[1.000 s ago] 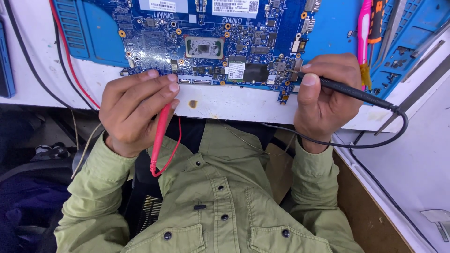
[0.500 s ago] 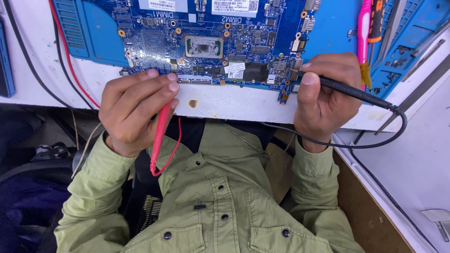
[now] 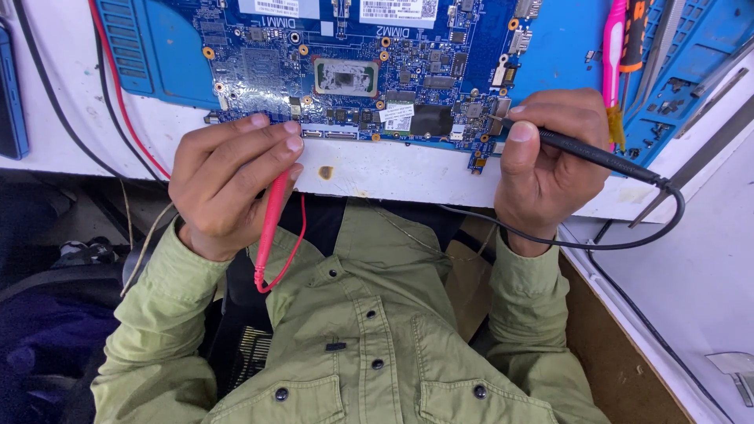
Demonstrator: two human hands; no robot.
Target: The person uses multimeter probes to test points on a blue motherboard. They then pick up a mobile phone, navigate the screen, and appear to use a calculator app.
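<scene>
— White bench [image 3: 408,169] carries the blue circuit board [image 3: 353,63] at twelve o'clock?

— Yes. I see my left hand [image 3: 228,184], at nine o'clock, pinching the red probe [image 3: 271,228] at the board's near edge; my right hand [image 3: 550,161], at three, grips the black probe [image 3: 597,157], tip on the board.

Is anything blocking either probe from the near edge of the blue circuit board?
Nothing visible does. The right hand holds the black probe with its tip on the circuit board at its near right corner. The left hand holds the red probe; its tip is hidden under the fingers at the board's edge.
</scene>
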